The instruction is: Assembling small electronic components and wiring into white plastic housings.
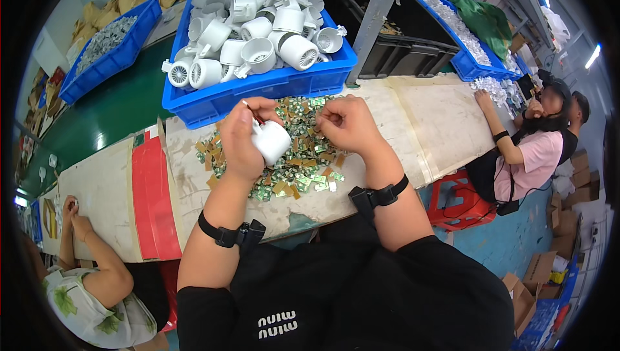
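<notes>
A white plastic cup-shaped housing [272,143] rests in my left hand [242,138], whose fingers wrap round it. Thin reddish wires [258,119] show at its upper end, near my thumb. My right hand [349,123] hovers over the right side of a heap of small green circuit boards [284,173] mixed with brownish-yellow pieces. The fingers of that hand are curled and pinched together; what they hold, if anything, is too small to make out. Beyond both hands stands a blue crate [258,96] piled with white cup-shaped housings [258,55] with vented ends and short handles.
A grey metal post [378,25] rises right of the crate, before a black bin [407,54]. Red tape [155,202] crosses the worktable [413,125] at left. Two people sit at right near a red stool [460,202]; another person works at lower left.
</notes>
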{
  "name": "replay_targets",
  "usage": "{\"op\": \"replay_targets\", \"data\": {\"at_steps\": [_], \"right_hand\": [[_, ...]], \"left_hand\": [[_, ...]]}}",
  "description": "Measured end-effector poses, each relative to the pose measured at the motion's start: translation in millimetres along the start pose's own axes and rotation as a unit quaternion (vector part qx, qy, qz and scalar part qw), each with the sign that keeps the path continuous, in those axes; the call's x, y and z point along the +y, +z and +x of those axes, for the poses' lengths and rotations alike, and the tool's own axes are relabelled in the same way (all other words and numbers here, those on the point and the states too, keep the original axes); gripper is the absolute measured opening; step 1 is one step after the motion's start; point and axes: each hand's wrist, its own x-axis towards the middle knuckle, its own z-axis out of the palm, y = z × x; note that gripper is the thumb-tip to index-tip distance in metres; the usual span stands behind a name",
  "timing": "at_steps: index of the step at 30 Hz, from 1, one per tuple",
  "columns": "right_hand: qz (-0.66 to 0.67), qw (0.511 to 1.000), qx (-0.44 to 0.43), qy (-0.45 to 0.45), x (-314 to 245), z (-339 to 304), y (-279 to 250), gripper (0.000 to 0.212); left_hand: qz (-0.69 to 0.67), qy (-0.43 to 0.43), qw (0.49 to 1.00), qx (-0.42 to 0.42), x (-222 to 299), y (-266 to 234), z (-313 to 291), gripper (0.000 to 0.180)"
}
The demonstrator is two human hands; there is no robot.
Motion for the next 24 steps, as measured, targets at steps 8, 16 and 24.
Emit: {"op": "replay_targets", "data": {"at_steps": [8,16,24], "right_hand": [[-0.013,0.993,-0.065,-0.094,4.1,-1.4,-8.0,0.011],[-0.089,0.991,-0.053,-0.082,7.6,-4.1,-3.5,0.015],[0.356,0.929,0.069,0.078,-11.5,-8.9,5.1,0.011]], "left_hand": [[0.096,-0.066,0.990,0.078,-12.3,-6.0,10.5,0.034],[0.096,-0.080,0.988,0.092,-7.4,1.1,7.5,0.027],[0.170,-0.100,0.980,0.035,-5.7,18.5,-3.8,0.018]]}}
